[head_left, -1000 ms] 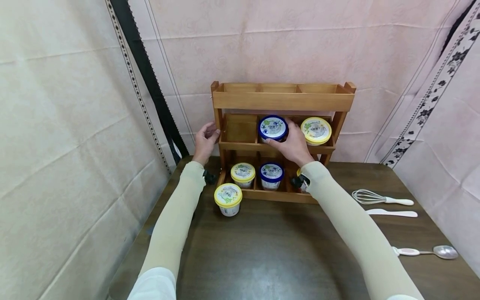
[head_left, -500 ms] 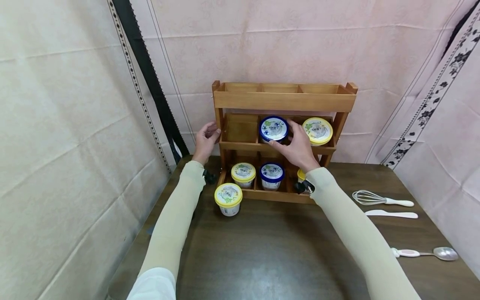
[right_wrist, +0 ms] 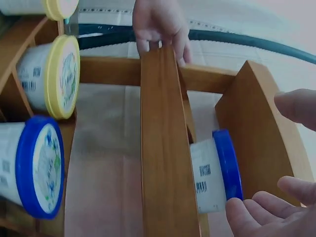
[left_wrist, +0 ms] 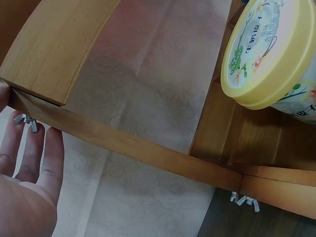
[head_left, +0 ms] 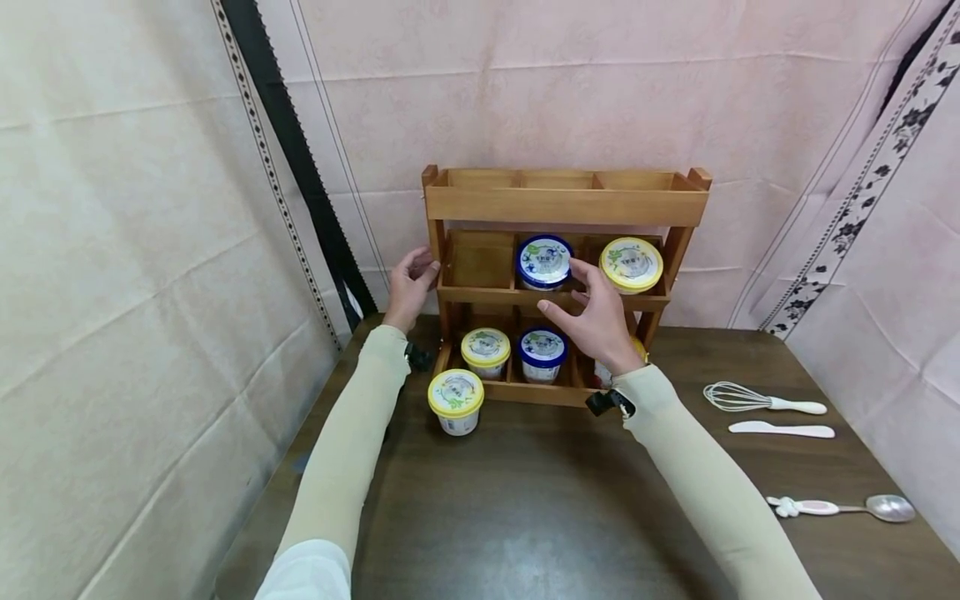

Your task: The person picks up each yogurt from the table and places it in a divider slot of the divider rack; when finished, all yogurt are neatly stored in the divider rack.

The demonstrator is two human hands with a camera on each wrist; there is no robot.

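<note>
A three-tier wooden rack (head_left: 566, 206) stands at the back of the table. My left hand (head_left: 408, 287) holds its left side post, thumb on one side and fingers on the other, beside a wing nut (left_wrist: 25, 121). A blue-lidded tub (head_left: 544, 262) sits upright in the middle tier's centre compartment. Just to its right, my right hand (head_left: 596, 321) has its fingers spread and holds nothing; in the right wrist view a fingertip (right_wrist: 236, 210) overlaps the lid's edge. A yellow-lidded tub (head_left: 632, 265) occupies the middle tier's right compartment, partly behind that hand.
The bottom tier bears a yellow-lidded tub (head_left: 486, 350), a blue-lidded tub (head_left: 543, 354) and another tub mostly hidden by my right wrist. One yellow-lidded tub (head_left: 456, 402) stands before the rack. A whisk (head_left: 761, 398), white knife (head_left: 782, 429) and spoon (head_left: 843, 507) lie at right.
My right hand has let go of the blue-lidded tub and drawn back slightly down and right, its fingers spreading. The tub stays in its compartment; my left hand keeps its place.
</note>
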